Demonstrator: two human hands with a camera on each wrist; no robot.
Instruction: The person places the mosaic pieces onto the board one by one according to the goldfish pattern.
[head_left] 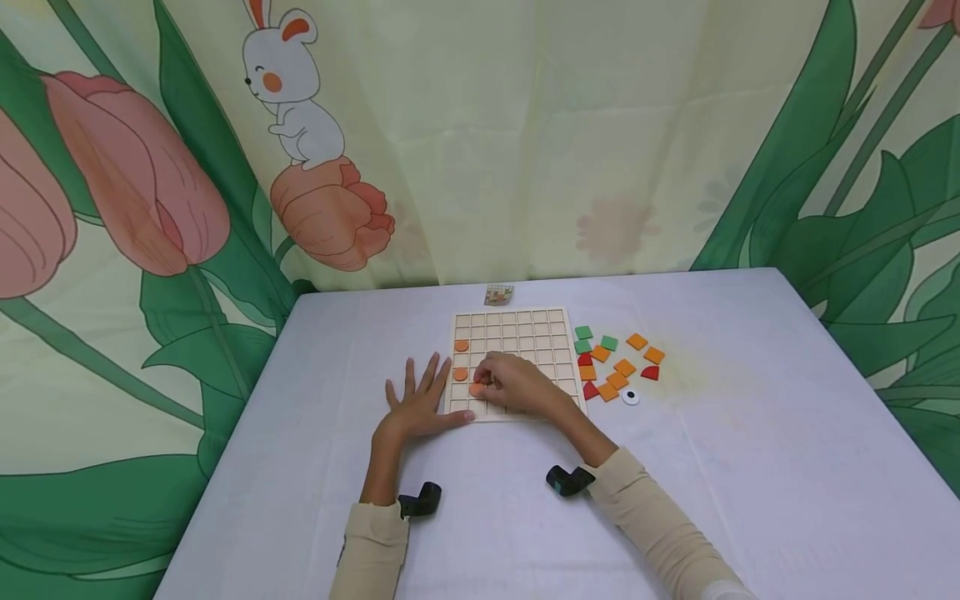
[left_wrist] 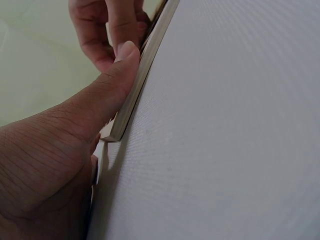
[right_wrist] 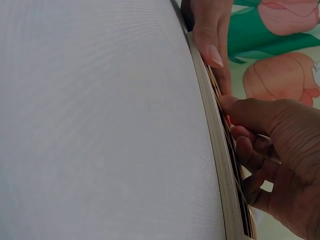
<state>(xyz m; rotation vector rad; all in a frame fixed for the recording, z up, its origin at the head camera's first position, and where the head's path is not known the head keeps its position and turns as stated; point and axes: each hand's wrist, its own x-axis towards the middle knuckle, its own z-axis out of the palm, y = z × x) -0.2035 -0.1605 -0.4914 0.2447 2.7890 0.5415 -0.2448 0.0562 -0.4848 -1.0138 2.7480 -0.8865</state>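
Observation:
A wooden grid board (head_left: 525,320) with square cells lies on the table. Two orange discs (head_left: 461,345) sit in its leftmost column. My right hand (head_left: 517,383) is over the board's left half, thumb and fingers pinching another orange disc (head_left: 477,390) low at a cell. In the right wrist view only a sliver of that disc (right_wrist: 229,120) shows under the thumb. My left hand (head_left: 420,406) lies spread at the board's left side, its thumb resting on the near-left corner. The left wrist view shows that thumb (left_wrist: 117,75) along the board's edge (left_wrist: 131,102).
Right of the board lie several orange squares (head_left: 625,367), green squares (head_left: 609,342), red quarter-round pieces (head_left: 650,372) and a white eye disc (head_left: 631,397). A small picture card (head_left: 498,295) lies behind the board. A printed curtain (head_left: 480,167) hangs at the table's back edge.

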